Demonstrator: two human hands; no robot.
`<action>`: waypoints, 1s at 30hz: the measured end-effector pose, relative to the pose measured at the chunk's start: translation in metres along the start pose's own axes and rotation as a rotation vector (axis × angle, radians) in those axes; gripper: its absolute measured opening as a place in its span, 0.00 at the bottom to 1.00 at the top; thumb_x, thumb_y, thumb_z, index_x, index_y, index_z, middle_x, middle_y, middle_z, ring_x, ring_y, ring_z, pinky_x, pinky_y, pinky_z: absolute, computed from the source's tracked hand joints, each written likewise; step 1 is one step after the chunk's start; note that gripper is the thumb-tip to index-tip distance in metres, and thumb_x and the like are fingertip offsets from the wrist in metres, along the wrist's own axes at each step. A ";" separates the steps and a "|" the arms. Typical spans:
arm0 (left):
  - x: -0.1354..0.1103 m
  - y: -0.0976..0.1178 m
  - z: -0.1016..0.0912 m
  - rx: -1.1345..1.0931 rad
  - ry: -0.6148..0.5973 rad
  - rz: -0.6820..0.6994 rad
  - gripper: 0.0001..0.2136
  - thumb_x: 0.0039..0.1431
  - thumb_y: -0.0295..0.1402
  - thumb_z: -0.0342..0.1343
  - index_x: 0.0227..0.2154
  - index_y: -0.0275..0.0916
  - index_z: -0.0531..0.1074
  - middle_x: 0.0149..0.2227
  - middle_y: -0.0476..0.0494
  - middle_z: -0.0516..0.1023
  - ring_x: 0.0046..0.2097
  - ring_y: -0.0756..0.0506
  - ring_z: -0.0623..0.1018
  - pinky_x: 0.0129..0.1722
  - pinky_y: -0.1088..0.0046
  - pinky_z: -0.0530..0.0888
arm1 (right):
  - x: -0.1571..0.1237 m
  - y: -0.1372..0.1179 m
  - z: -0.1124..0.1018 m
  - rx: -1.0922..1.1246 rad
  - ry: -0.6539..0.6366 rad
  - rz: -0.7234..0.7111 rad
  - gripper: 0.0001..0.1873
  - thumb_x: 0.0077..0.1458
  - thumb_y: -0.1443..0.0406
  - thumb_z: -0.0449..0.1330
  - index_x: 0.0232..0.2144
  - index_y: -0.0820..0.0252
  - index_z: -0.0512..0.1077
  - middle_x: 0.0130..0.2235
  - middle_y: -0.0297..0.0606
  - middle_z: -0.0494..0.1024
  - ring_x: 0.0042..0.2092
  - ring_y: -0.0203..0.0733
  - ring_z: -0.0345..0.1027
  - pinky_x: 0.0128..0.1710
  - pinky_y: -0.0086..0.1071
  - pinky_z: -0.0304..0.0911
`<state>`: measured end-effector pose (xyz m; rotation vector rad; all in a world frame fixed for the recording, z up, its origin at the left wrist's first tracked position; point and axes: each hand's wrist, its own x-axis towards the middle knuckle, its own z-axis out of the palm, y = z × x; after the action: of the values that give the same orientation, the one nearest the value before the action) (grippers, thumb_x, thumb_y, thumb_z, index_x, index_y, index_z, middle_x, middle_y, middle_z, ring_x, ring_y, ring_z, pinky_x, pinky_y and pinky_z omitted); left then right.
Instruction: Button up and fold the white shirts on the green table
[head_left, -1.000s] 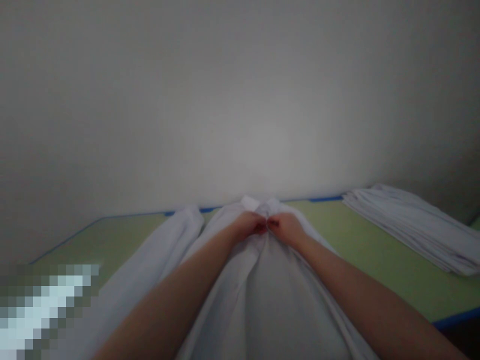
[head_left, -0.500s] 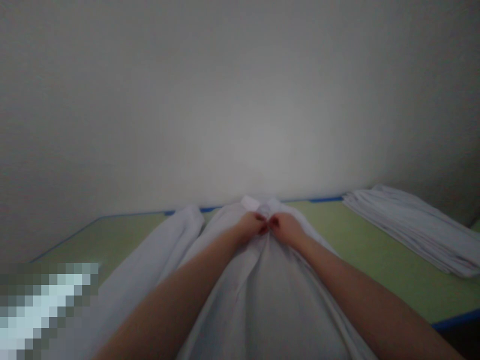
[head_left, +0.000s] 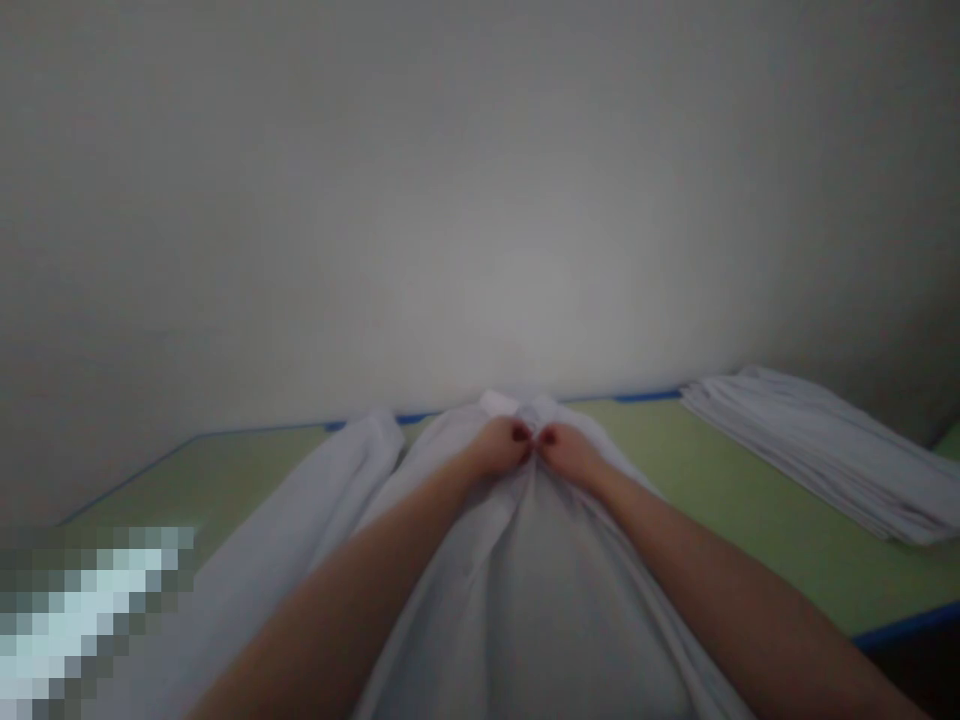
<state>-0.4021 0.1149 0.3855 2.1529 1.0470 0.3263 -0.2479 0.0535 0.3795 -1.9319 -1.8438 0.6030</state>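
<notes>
Plainly, the white shirt point(head_left: 570, 600) lies right under the fingers, spread lengthwise on the green tabletop point(head_left: 720, 480), with its collar point(head_left: 499, 404) at the far end, near the wall point(head_left: 487, 200). The left hand point(head_left: 501, 447) and the right hand point(head_left: 572, 455) meet over its middle, just on the near side of the collar, with their fingertips almost touching. The fingers of both hands are curled in and pinched narrow on the front of the shirt; the exact bit of cloth between them is too small and dim to make out.

From that pinch, creases fan out towards the near side, and the body of the shirt widens and runs out of view between the 2 forearms. The cloth looks thin, soft and plain, greyish in the low light, with a deep fold down the middle. A long strip of white cloth point(head_left: 300, 530), like a sleeve, lies left of the body. Well apart on the right, a pile of folded white clothes point(head_left: 832, 450) rests by the tabletop's blue edge point(head_left: 649, 397).
</notes>
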 end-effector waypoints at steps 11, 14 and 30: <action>0.001 -0.012 0.013 0.075 0.114 0.042 0.12 0.48 0.34 0.57 0.37 0.36 0.72 0.28 0.44 0.75 0.29 0.49 0.72 0.29 0.76 0.63 | 0.009 0.006 0.005 0.100 -0.181 -0.037 0.11 0.51 0.64 0.54 0.31 0.66 0.73 0.34 0.41 0.77 0.35 0.37 0.67 0.34 0.27 0.57; 0.001 -0.017 0.019 0.069 0.100 0.026 0.11 0.49 0.33 0.56 0.37 0.37 0.72 0.30 0.44 0.76 0.31 0.48 0.73 0.31 0.76 0.64 | 0.012 0.008 0.001 0.094 -0.254 -0.056 0.09 0.48 0.66 0.57 0.31 0.65 0.74 0.32 0.38 0.77 0.34 0.36 0.67 0.33 0.26 0.57; 0.043 -0.027 -0.013 0.143 0.179 -0.248 0.09 0.45 0.27 0.55 0.31 0.36 0.75 0.29 0.43 0.78 0.35 0.46 0.76 0.33 0.77 0.67 | -0.006 0.006 -0.011 -0.137 -0.041 -0.056 0.22 0.42 0.64 0.59 0.43 0.62 0.71 0.42 0.44 0.75 0.44 0.44 0.67 0.42 0.31 0.58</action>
<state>-0.3969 0.1655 0.3723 2.1163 1.4629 0.3388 -0.2373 0.0471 0.3855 -1.9596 -2.0054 0.5147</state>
